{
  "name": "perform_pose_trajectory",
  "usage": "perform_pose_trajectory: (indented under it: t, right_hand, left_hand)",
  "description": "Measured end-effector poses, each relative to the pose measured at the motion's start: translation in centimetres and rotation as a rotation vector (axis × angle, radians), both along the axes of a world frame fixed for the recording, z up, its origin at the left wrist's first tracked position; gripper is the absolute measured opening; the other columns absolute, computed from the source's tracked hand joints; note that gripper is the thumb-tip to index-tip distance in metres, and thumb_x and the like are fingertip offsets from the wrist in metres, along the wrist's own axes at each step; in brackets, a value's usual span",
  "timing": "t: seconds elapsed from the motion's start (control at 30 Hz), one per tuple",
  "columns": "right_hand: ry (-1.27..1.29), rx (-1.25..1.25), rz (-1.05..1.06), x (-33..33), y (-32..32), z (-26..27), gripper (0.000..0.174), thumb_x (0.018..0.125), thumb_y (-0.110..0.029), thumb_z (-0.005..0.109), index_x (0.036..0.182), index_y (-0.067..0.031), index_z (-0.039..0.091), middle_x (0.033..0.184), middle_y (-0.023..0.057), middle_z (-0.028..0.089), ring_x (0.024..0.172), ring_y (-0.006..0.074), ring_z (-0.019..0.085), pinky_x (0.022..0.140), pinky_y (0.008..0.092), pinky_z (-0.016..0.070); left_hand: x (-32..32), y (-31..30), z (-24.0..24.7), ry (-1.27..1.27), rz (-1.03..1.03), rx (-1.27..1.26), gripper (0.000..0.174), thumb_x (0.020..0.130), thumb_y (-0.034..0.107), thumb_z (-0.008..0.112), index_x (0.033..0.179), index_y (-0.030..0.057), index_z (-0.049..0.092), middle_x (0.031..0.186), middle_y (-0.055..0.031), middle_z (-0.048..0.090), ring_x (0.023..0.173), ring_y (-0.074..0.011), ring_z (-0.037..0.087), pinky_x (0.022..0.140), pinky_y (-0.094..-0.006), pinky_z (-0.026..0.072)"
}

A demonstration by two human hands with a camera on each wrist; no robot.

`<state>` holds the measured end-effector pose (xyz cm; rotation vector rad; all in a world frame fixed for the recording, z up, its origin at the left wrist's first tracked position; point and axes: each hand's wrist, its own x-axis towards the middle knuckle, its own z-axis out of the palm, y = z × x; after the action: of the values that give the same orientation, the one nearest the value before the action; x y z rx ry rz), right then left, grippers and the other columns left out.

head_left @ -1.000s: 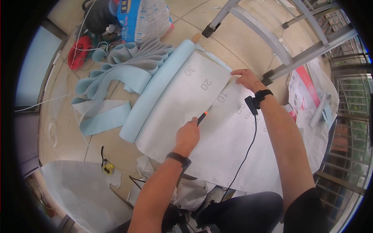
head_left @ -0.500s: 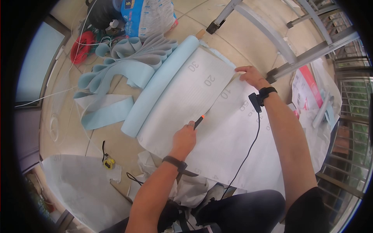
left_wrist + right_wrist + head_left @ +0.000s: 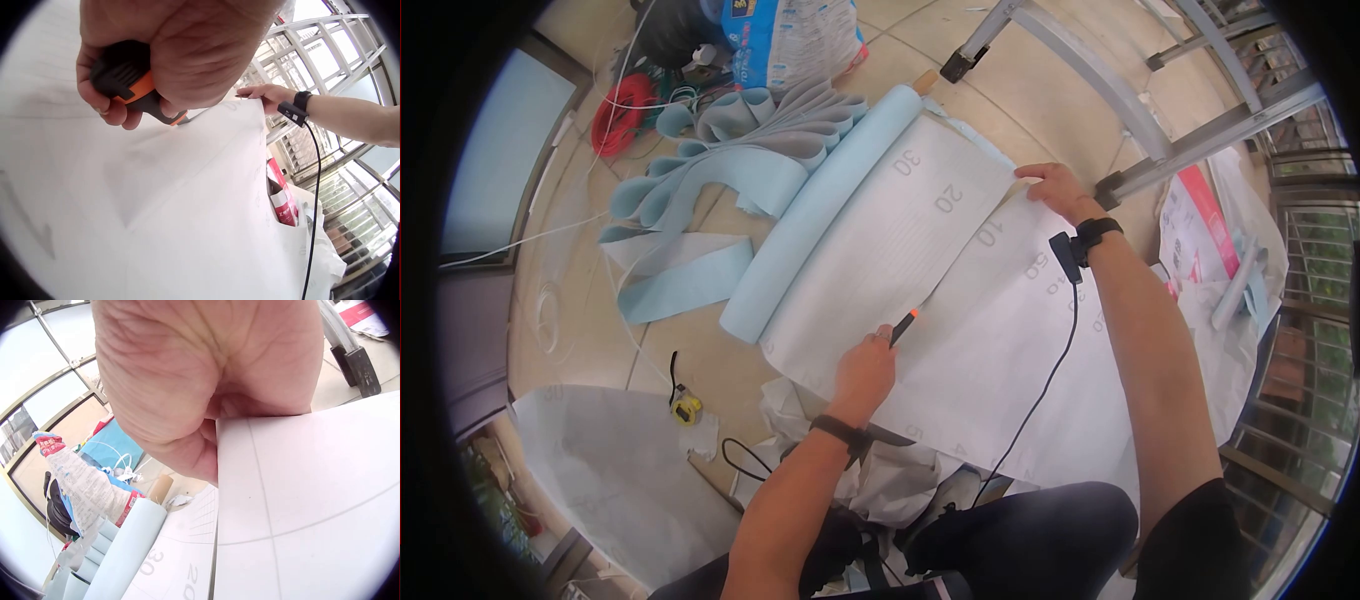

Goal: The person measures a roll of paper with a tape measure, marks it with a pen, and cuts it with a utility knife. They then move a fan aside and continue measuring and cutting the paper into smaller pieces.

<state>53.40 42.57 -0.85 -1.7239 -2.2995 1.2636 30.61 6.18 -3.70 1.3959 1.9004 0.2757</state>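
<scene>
White sheet (image 3: 1000,390) with printed numbers lies on the tiled floor (image 3: 1015,115), spreading out from a pale blue roll (image 3: 830,210). The left hand (image 3: 865,378) has its fingers (image 3: 132,119) curled round a black-and-orange cutter (image 3: 903,328), whose tip is at the near end of a slit in the sheet. At the slit's far end, the right hand (image 3: 1055,190) pinches the sheet's edge between its fingers (image 3: 197,453), near a ladder foot (image 3: 1108,190).
</scene>
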Motion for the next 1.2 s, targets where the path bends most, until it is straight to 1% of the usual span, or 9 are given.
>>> perform_pose_trajectory:
  t: [0.07, 0.3, 0.37, 0.47, 0.53, 0.7, 0.8, 1.07, 1.2]
  right_hand:
    - [0.024, 0.067, 0.009, 0.1, -0.1, 0.0, 0.045, 0.068, -0.008, 0.063, 0.112, -0.0098, 0.073, 0.087, 0.0134, 0.068, 0.078, 0.0214, 0.063, 0.077, 0.0313, 0.0519]
    - [0.023, 0.027, -0.003, 0.0, 0.0, 0.5, 0.046, 0.068, -0.008, 0.062, 0.113, -0.0101, 0.073, 0.088, 0.0125, 0.069, 0.078, 0.0208, 0.063, 0.077, 0.0306, 0.0514]
    - [0.019, 0.061, 0.030, 0.2, 0.3, 0.2, 0.047, 0.067, -0.008, 0.062, 0.113, -0.0103, 0.073, 0.088, 0.0119, 0.069, 0.078, 0.0206, 0.063, 0.077, 0.0305, 0.0515]
    - [0.026, 0.004, -0.011, -0.1, 0.1, 0.6, 0.048, 0.067, -0.008, 0.062, 0.113, -0.0101, 0.073, 0.089, 0.0118, 0.069, 0.079, 0.0207, 0.064, 0.077, 0.0301, 0.0514]
    - [0.037, 0.001, -0.012, -0.2, -0.1, 0.7, 0.048, 0.067, -0.007, 0.062, 0.114, -0.0098, 0.073, 0.090, 0.0119, 0.069, 0.080, 0.0207, 0.063, 0.078, 0.0298, 0.0512]
    - [0.048, 0.023, 0.010, -0.3, -0.3, 1.2, 0.048, 0.067, -0.006, 0.061, 0.114, -0.0085, 0.072, 0.091, 0.0117, 0.069, 0.083, 0.0203, 0.063, 0.080, 0.0287, 0.0504]
    - [0.088, -0.026, -0.036, -0.4, -0.5, 1.5, 0.048, 0.067, -0.005, 0.061, 0.114, -0.0069, 0.072, 0.092, 0.0109, 0.069, 0.084, 0.0197, 0.063, 0.081, 0.0284, 0.0501]
    - [0.114, -0.040, -0.035, -0.5, -0.3, 1.8, 0.048, 0.067, -0.005, 0.060, 0.113, -0.0051, 0.072, 0.090, 0.0089, 0.068, 0.080, 0.0178, 0.062, 0.077, 0.0269, 0.0495]
    - [0.096, -0.035, -0.025, -0.6, -0.3, 1.9, 0.047, 0.067, -0.005, 0.061, 0.112, -0.0050, 0.073, 0.090, 0.0088, 0.068, 0.080, 0.0177, 0.062, 0.077, 0.0271, 0.0495]
  left_hand:
    - [-0.2, -0.5, 0.1, 0.002, 0.001, 0.012, 0.027, 0.093, 0.016, 0.057, 0.117, 0.0053, 0.050, 0.090, -0.0186, 0.064, 0.081, -0.0406, 0.065, 0.071, -0.0494, 0.0521]
    - [-1.1, -2.4, 0.8, 0.046, -0.018, -0.033, 0.031, 0.093, 0.018, 0.057, 0.121, 0.0064, 0.050, 0.093, -0.0181, 0.064, 0.083, -0.0403, 0.064, 0.073, -0.0492, 0.0521]
    - [-1.4, -3.0, 0.7, 0.053, -0.020, -0.031, 0.031, 0.093, 0.019, 0.057, 0.122, 0.0067, 0.050, 0.094, -0.0182, 0.064, 0.083, -0.0403, 0.064, 0.073, -0.0492, 0.0521]
    - [-1.7, -3.8, 0.8, 0.048, -0.013, -0.029, 0.031, 0.093, 0.019, 0.057, 0.121, 0.0067, 0.050, 0.093, -0.0184, 0.064, 0.082, -0.0405, 0.064, 0.072, -0.0490, 0.0522]
    - [-1.8, -4.2, 1.0, 0.082, -0.023, -0.062, 0.026, 0.095, 0.022, 0.055, 0.115, 0.0061, 0.051, 0.092, -0.0160, 0.062, 0.082, -0.0368, 0.065, 0.070, -0.0470, 0.0523]
    - [-2.0, -5.6, 1.1, 0.094, -0.025, -0.078, 0.026, 0.095, 0.022, 0.055, 0.115, 0.0060, 0.051, 0.093, -0.0164, 0.063, 0.082, -0.0375, 0.065, 0.070, -0.0472, 0.0524]
    - [-2.0, -6.5, 1.5, 0.109, -0.019, -0.084, 0.026, 0.095, 0.023, 0.055, 0.115, 0.0060, 0.051, 0.092, -0.0163, 0.063, 0.081, -0.0376, 0.065, 0.069, -0.0471, 0.0526]
    - [-2.2, -7.7, 2.2, 0.156, -0.024, -0.096, 0.024, 0.096, 0.023, 0.055, 0.112, 0.0061, 0.051, 0.092, -0.0157, 0.063, 0.082, -0.0370, 0.066, 0.068, -0.0464, 0.0530]
    - [-2.1, -8.1, 2.6, 0.173, -0.014, -0.125, 0.026, 0.096, 0.023, 0.055, 0.116, 0.0066, 0.051, 0.093, -0.0153, 0.063, 0.082, -0.0367, 0.066, 0.069, -0.0459, 0.0531]
